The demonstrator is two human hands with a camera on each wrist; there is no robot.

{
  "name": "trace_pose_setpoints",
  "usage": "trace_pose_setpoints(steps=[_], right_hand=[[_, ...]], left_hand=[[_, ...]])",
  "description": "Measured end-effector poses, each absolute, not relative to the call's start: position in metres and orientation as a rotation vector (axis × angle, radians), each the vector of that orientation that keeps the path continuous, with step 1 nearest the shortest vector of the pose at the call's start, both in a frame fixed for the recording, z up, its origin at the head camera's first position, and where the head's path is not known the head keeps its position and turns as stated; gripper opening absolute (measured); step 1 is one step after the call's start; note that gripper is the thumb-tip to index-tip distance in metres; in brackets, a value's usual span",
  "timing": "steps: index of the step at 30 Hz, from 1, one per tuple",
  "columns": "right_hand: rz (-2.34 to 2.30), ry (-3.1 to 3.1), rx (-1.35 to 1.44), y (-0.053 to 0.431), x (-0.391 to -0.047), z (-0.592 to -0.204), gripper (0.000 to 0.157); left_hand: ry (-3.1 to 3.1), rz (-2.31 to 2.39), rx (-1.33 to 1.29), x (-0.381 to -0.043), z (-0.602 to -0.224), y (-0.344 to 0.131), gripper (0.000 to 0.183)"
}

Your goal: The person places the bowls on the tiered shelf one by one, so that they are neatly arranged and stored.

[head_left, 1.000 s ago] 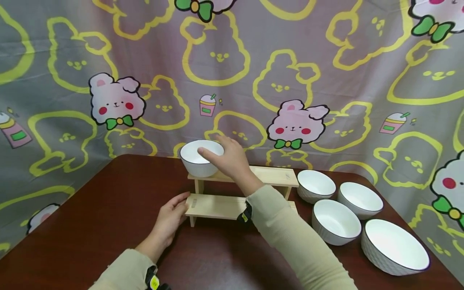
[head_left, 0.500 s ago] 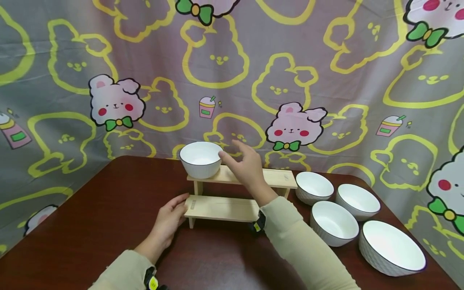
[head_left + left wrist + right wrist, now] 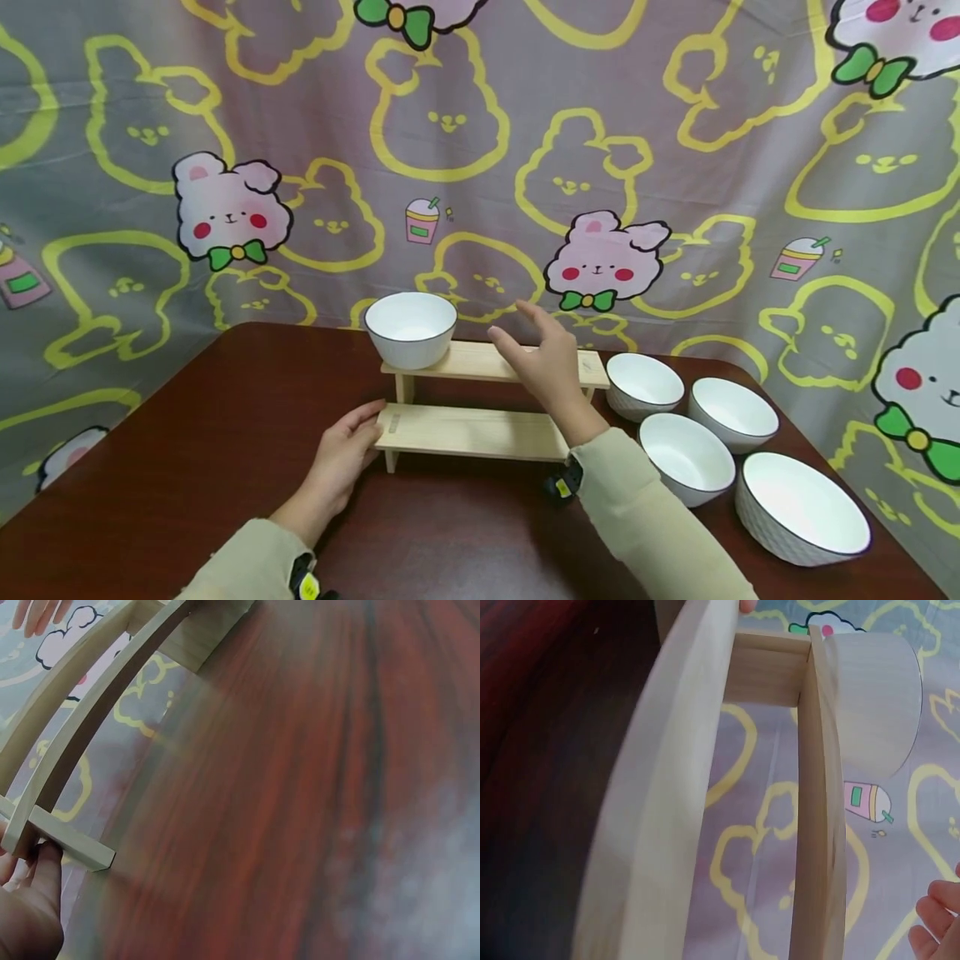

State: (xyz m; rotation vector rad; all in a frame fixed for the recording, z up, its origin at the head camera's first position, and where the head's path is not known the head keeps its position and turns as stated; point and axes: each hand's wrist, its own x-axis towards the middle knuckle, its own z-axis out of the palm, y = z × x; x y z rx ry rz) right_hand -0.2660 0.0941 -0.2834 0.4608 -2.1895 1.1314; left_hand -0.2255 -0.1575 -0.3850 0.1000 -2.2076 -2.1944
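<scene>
A two-tier wooden display rack (image 3: 472,432) stands in the middle of the table in the head view. On the left end of its upper shelf sits a white bowl (image 3: 411,346) with a thin dark rim. My left hand (image 3: 341,458) holds the left end of the lower shelf; in the left wrist view its thumb lies against the wood beside the rack's leg (image 3: 79,844). My right hand (image 3: 551,367) hovers over the right part of the upper shelf, apart from the bowl, thumb and fingers spread with nothing between them.
Several more white bowls stand right of the rack: one by its right end (image 3: 645,383), one behind right (image 3: 733,410), one nearer (image 3: 686,458), and a larger textured one (image 3: 798,508) near the table's right edge. A patterned curtain (image 3: 465,200) hangs behind the dark table (image 3: 187,467).
My right hand has let go of the white bowl and moved right, away from it. The bowl stays on the upper shelf, and my left hand keeps its hold on the rack.
</scene>
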Motion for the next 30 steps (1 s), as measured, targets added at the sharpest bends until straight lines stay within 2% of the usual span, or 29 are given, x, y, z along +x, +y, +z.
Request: trace_pose_setpoints(steps=[30], right_hand=[[1.042, -2.083, 0.396, 0.167, -0.221, -0.292, 0.046]], left_hand=[[-2.202, -2.224, 0.06, -0.226, -0.385, -0.158, 0.044]])
